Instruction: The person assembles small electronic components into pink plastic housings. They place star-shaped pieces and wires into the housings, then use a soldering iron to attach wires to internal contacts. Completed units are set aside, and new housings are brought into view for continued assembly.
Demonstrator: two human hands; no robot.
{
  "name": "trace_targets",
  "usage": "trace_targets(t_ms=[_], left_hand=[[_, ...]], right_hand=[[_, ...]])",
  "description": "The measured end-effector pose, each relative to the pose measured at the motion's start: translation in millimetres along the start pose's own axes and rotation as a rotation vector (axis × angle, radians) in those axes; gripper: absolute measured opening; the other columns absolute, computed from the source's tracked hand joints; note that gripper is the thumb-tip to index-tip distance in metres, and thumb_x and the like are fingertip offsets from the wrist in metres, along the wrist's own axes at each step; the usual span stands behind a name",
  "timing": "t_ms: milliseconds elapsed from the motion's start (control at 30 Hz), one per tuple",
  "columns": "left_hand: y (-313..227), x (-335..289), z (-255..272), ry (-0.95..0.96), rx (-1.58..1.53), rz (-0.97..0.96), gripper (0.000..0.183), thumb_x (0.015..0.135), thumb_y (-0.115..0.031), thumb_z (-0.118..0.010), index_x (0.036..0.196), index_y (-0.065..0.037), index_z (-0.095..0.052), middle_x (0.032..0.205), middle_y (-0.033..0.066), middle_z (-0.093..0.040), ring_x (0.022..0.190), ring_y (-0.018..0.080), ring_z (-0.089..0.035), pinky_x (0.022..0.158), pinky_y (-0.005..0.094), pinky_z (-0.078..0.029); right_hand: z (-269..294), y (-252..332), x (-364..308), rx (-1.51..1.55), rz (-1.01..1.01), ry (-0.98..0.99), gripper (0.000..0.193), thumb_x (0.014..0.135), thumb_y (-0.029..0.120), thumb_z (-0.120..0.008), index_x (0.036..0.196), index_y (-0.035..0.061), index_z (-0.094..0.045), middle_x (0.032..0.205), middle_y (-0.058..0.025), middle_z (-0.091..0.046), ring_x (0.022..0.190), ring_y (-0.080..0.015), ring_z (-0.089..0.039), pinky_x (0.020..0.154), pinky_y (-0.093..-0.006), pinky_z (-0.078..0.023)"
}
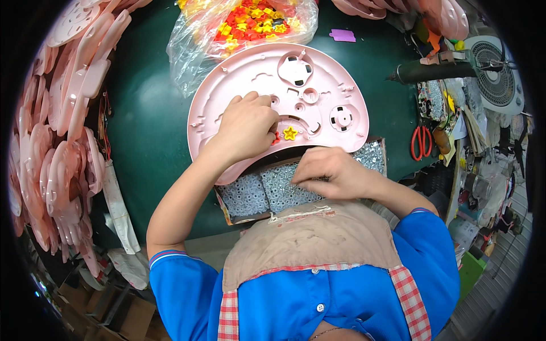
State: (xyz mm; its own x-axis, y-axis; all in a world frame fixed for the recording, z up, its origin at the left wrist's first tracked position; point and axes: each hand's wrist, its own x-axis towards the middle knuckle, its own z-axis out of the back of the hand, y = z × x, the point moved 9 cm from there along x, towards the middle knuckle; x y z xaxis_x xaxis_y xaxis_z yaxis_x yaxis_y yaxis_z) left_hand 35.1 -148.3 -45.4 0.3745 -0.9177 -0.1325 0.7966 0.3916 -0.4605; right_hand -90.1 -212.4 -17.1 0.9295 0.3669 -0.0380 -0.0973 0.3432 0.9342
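Metal-parts box (255,218): just before the apron (318,238), probably for short reaches.
Right hand (333,170): fingers bunched over the box; cannot tell whether they pinch anything.
Left hand (248,122): curled, apparently steadying the shell; grip hidden.
Pink shell (259,65): hollow side up, seemingly for access; under the left hand, beyond the right.

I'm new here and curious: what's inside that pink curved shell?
Inside the pink shell are a round moulding, a yellow star and a partly hidden red piece; what lies beneath the left hand is covered.
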Motion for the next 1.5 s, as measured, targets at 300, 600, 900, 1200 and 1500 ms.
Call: trace_targets(t_ms=[300,600,900,1200,1500], left_hand=[[27.3,-23.2,21.3,-0.209,-0.481,-0.015,0.024,0.082,-0.016,-0.082,0.099,-0.002,-0.073,0.089,0.0096,-0.064,0.086,0.0241,-0.063,0.077,0.0384,-0.051],[24.3,-104.1,32.3,-0.631,-0.543,0.157,0.012,0.085,-0.006,-0.079,0.094,-0.003,-0.072,0.078,0.0098,-0.062,0.072,0.0243,-0.058,0.067,0.0376,-0.045],[-81.1,-87.2,-11.0,-0.335,-0.093,-0.257,0.02,0.073,-0.02,-0.08,0.085,-0.01,-0.067,0.089,0.0037,-0.056,0.097,0.024,-0.056,0.085,0.039,-0.045],[-87.5,-77.0,-31.2,-0.394,0.017,-0.279,0.013,0.077,-0.014,-0.071,0.078,-0.011,-0.059,0.084,0.0048,-0.053,0.09,0.0227,-0.055,0.084,0.038,-0.043],[-78.0,-79.2,-9.1,-0.363,-0.415,-0.228,0.025,0.079,-0.019,-0.085,0.078,-0.01,-0.062,0.082,0.0035,-0.055,0.085,0.0251,-0.054,0.082,0.0396,-0.041]], right_hand=[[44.7,-9.5,64.4,-0.692,0.292,0.052,0.015,0.078,0.022,-0.084,0.085,0.0118,-0.075,0.084,-0.0019,-0.067,0.09,-0.0222,-0.065,0.082,-0.0395,-0.05],[37.9,-25.1,78.7,-0.729,0.128,0.241,0.01,0.075,0.023,-0.084,0.076,0.0155,-0.077,0.087,-0.0006,-0.059,0.093,-0.0196,-0.061,0.084,-0.0381,-0.042],[30.0,-27.1,90.5,-0.88,-0.15,0.258,0.013,0.074,0.018,-0.081,0.084,0.0101,-0.077,0.099,-0.007,-0.068,0.102,-0.0262,-0.065,0.09,-0.042,-0.046],[190.1,75.7,-126.0,-0.42,0.776,-1.586,0.019,0.094,-0.002,-0.063,0.11,-0.0028,-0.053,0.116,-0.0165,-0.061,0.102,-0.0243,-0.065,0.097,-0.0362,-0.055],[238.0,-41.5,-112.7,-0.26,0.227,-1.166,0.042,0.088,-0.009,-0.073,0.128,-0.0021,-0.061,0.118,-0.0134,-0.069,0.112,-0.0235,-0.068,0.106,-0.0424,-0.051]])
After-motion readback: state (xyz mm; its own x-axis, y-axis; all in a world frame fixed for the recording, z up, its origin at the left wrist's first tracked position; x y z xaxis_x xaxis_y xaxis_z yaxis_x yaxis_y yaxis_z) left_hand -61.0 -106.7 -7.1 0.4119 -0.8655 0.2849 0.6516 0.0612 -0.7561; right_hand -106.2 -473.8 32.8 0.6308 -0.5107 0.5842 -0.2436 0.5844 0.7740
